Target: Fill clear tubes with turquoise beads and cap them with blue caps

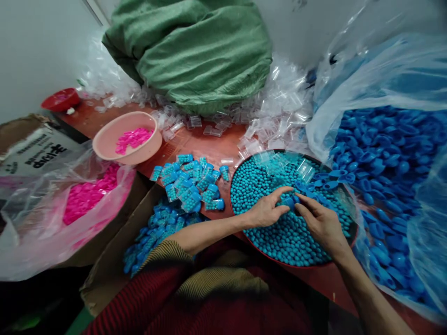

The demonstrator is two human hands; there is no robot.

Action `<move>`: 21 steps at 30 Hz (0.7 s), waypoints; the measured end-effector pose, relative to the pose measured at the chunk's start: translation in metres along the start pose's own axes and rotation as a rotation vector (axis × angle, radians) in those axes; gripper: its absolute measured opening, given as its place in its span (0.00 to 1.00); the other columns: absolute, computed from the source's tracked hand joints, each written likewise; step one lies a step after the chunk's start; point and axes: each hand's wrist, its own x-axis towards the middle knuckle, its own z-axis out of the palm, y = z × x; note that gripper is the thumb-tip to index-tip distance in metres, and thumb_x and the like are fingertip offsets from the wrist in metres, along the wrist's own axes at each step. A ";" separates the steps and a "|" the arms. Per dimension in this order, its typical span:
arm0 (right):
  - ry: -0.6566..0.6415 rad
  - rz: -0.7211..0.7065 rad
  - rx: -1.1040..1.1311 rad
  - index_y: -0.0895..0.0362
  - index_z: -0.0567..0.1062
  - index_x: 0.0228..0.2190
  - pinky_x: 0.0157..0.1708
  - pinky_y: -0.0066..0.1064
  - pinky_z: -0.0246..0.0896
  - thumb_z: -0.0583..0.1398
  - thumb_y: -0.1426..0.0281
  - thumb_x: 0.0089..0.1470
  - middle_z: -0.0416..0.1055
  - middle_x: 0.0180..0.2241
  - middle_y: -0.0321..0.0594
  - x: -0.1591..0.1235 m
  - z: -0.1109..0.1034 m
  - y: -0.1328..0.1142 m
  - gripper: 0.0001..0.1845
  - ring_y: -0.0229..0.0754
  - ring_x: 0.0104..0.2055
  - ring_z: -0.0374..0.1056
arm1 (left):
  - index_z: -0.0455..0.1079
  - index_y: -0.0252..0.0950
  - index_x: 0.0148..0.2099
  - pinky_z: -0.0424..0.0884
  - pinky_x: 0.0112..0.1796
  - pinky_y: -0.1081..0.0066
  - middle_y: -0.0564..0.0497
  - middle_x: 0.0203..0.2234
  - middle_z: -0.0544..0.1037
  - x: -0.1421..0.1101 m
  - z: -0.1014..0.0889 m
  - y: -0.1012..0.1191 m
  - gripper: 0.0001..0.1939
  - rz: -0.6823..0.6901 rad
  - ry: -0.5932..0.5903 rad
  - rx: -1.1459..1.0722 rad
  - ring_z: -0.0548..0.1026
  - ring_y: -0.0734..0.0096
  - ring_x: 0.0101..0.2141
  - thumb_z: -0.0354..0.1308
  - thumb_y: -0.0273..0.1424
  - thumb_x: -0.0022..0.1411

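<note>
Above a round red-rimmed tub (296, 266) of turquoise beads (279, 244), my two hands meet. Between its thumb and fingers, my left hand (267, 208) grips a small clear bottle (287, 201) with blue showing at its end. My right hand (323, 226) pinches a small blue cap (296, 198) against that end; the fingers partly hide it. Blue spoon-shaped caps (331, 179) and several empty clear bottles (305, 170) lie on the beads beyond my hands. Left of the tub is a pile of bead-filled bottles with blue caps (190, 184).
A large plastic bag of blue caps (387, 149) stands at right. Loose clear bottles (279, 111) surround a green sack (195, 51) at the back. At left are a pink bowl (104, 144), a red bowl (52, 103), a bag of pink pieces (91, 195) and a cardboard box (108, 260) with filled bottles.
</note>
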 end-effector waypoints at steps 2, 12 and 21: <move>-0.003 -0.152 -0.174 0.56 0.71 0.49 0.42 0.44 0.69 0.53 0.53 0.56 0.74 0.43 0.49 -0.005 0.008 -0.002 0.26 0.51 0.43 0.72 | 0.57 0.38 0.60 0.67 0.48 0.62 0.46 0.46 0.72 0.001 0.004 -0.001 0.26 0.040 0.055 -0.040 0.71 0.65 0.43 0.51 0.29 0.59; 0.082 -0.260 -0.438 0.64 0.53 0.58 0.34 0.46 0.69 0.60 0.54 0.47 0.66 0.45 0.58 -0.018 0.038 -0.012 0.44 0.57 0.42 0.70 | 0.60 0.33 0.54 0.67 0.36 0.71 0.52 0.32 0.71 0.001 -0.001 0.005 0.21 -0.055 -0.018 -0.273 0.69 0.73 0.31 0.53 0.27 0.57; 0.083 -0.311 -0.341 0.61 0.57 0.55 0.35 0.44 0.69 0.61 0.59 0.43 0.67 0.42 0.53 -0.017 0.040 -0.007 0.40 0.55 0.42 0.69 | 0.61 0.35 0.44 0.57 0.26 0.78 0.59 0.21 0.63 -0.002 0.013 0.015 0.12 -0.203 0.121 -0.409 0.60 0.81 0.22 0.54 0.29 0.57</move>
